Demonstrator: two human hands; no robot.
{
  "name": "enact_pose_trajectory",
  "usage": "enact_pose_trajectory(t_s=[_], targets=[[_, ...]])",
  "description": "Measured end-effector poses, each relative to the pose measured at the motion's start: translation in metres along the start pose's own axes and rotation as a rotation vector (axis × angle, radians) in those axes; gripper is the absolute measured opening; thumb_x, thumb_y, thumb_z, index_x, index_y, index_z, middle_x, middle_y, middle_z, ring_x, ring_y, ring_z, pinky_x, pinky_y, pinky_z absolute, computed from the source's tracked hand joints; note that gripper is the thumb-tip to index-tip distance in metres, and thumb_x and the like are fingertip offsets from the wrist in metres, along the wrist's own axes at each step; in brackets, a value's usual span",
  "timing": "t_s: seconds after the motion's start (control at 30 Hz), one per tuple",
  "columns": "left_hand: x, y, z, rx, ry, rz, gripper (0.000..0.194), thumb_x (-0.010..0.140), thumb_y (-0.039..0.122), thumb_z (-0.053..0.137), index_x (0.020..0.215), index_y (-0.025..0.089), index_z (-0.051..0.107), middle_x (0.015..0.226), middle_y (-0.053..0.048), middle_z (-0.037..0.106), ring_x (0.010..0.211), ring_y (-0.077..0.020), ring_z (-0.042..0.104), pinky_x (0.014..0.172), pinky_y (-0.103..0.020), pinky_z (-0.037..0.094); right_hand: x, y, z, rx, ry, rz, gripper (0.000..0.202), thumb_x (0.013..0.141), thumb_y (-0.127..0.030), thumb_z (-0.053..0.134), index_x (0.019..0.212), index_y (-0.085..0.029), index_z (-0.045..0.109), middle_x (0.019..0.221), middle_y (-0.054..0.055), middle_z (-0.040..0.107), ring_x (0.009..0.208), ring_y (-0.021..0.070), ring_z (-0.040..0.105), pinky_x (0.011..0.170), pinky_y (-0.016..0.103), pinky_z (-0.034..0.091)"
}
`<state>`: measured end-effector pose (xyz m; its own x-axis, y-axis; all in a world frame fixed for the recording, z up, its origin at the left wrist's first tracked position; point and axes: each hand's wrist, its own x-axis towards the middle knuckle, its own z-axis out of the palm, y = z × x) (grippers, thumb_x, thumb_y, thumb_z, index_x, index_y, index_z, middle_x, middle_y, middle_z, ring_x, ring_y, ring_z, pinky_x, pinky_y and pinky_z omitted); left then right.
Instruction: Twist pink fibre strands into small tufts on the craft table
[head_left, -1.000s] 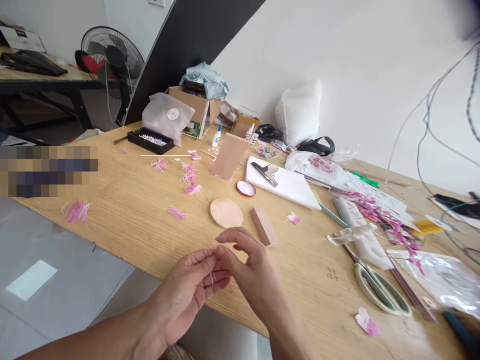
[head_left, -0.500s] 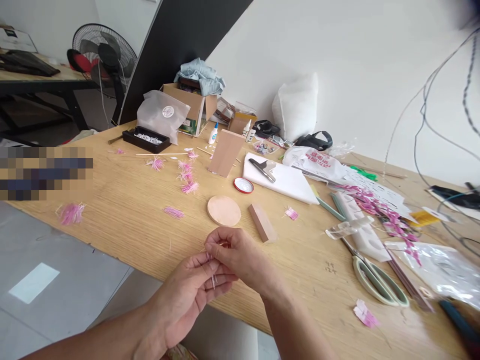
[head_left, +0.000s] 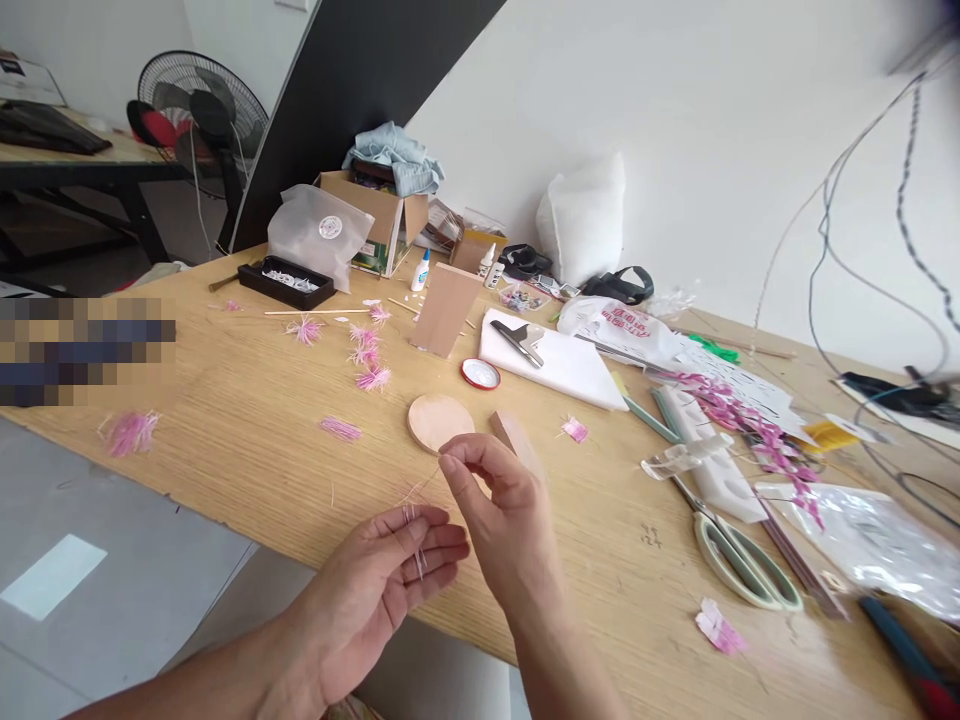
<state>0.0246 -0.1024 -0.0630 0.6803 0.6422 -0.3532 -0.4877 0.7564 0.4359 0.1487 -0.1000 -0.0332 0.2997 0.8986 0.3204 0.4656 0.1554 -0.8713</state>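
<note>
"What's held?"
"The left hand (head_left: pixel 379 560) pinches several threads (head_left: pixel 420 562) above the table (head_left: pixel 600 570); the right hand (head_left: pixel 501 505) pinches one thin strand (head_left: pixel 430 477)."
"Nearby?"
"One disc (head_left: pixel 439 421), one lid (head_left: pixel 481 374), one pair of scissors (head_left: pixel 739 562), two pink scraps (head_left: pixel 574 430)."

Block (head_left: pixel 511 437) part. hid. behind R hand (head_left: pixel 499 510). Strand (head_left: pixel 431 475) at its tips too thin to ID. Threads (head_left: pixel 418 563) part. under thumb of L hand (head_left: pixel 397 560). Tool (head_left: pixel 892 640), btm R, blurry & cut off.
</note>
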Motion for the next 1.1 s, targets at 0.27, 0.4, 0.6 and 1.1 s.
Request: enact_pose_trajectory(t_s=[0.27,0.4,0.6,1.1], targets=[[-0.001,0.007,0.006,-0.162,0.022,-0.061,0.028,0.091,0.02,0.043,0.083,0.01,0.067,0.088,-0.011,0.069,0.087,-0.0178,0.064,0.088,-0.032,0.046,-0.022,0.012,0.006,-0.11,0.191,-0.301,0.015,0.08,-0.009,0.053,0.073,-0.022,0.057,0.08,0.0,0.056,0.077,0.0138,0.055,0.067,0.027,0.045],[-0.002,0.012,0.009,-0.233,0.052,-0.041,0.029,0.091,0.021,0.042,0.079,0.011,0.067,0.081,-0.009,0.069,0.08,-0.0153,0.064,0.084,-0.03,0.048,-0.034,0.015,0.005,-0.127,0.107,-0.303,0.017,0.08,-0.009,0.053,0.078,-0.023,0.061,0.083,0.001,0.055,0.078,0.0151,0.055,0.067,0.03,0.045],[-0.002,0.014,0.011,-0.228,0.062,-0.016,0.031,0.092,0.02,0.04,0.077,0.012,0.066,0.076,-0.007,0.067,0.068,-0.0122,0.062,0.072,-0.025,0.05,-0.048,0.022,0.005,-0.151,0.067,-0.329,0.023,0.079,-0.006,0.053,0.085,-0.026,0.062,0.089,0.002,0.054,0.084,0.0174,0.053,0.071,0.035,0.046],[0.001,0.011,0.006,-0.051,0.055,0.097,0.018,0.087,0.013,0.049,0.084,0.01,0.067,0.086,-0.009,0.069,0.084,-0.0142,0.062,0.077,-0.022,0.048,-0.055,0.025,0.004,-0.255,-0.001,-0.332,0.017,0.079,-0.011,0.054,0.085,-0.025,0.061,0.101,0.005,0.047,0.092,0.0197,0.051,0.074,0.035,0.047]])
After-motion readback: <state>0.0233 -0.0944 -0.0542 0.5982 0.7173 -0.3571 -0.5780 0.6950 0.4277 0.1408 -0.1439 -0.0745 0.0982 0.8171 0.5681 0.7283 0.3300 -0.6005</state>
